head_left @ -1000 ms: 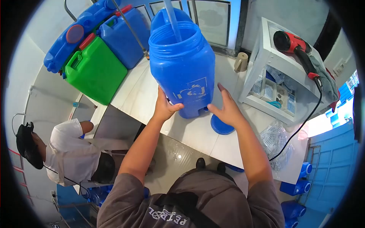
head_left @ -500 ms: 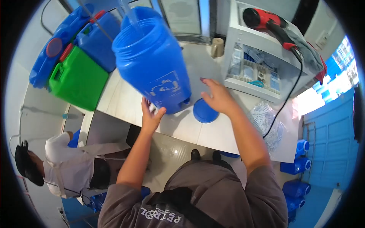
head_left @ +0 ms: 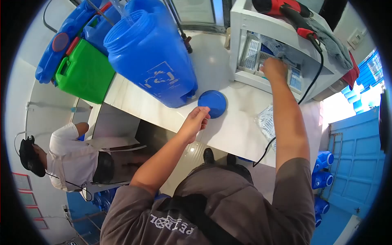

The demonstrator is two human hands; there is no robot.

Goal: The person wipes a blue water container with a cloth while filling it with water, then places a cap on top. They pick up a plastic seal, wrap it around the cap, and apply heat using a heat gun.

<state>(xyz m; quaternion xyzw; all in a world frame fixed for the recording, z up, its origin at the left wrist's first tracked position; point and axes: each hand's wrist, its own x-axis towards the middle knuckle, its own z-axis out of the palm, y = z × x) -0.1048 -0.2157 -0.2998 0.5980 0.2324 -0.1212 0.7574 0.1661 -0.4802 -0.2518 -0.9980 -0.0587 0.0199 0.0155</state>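
A large blue water container (head_left: 153, 61) stands on the counter with its wide mouth uncapped and a clear stream or tube at the opening. Beside its base lies a round blue lid (head_left: 213, 103), flat on the counter. My left hand (head_left: 195, 123) is closed, thumb and fingers together, its fingertips right at the lid's near rim. My right hand (head_left: 275, 69) reaches into the white shelf unit (head_left: 240, 49), fingers curled down over a basket (head_left: 250, 55) of small packets. What its fingers hold, if anything, is hidden.
A red and black heat gun (head_left: 286, 12) rests on the shelf unit, its cable hanging over the counter (head_left: 241, 122). Patterned plastic wrap (head_left: 267, 120) lies near my right forearm. A green jug (head_left: 85, 73) and blue jugs stand left. A person (head_left: 77, 155) works at lower left.
My left hand has left the container's base and moved right to the lid, its fingers closing. My right hand has gone from above the lid into the shelf's basket. The view has shifted.
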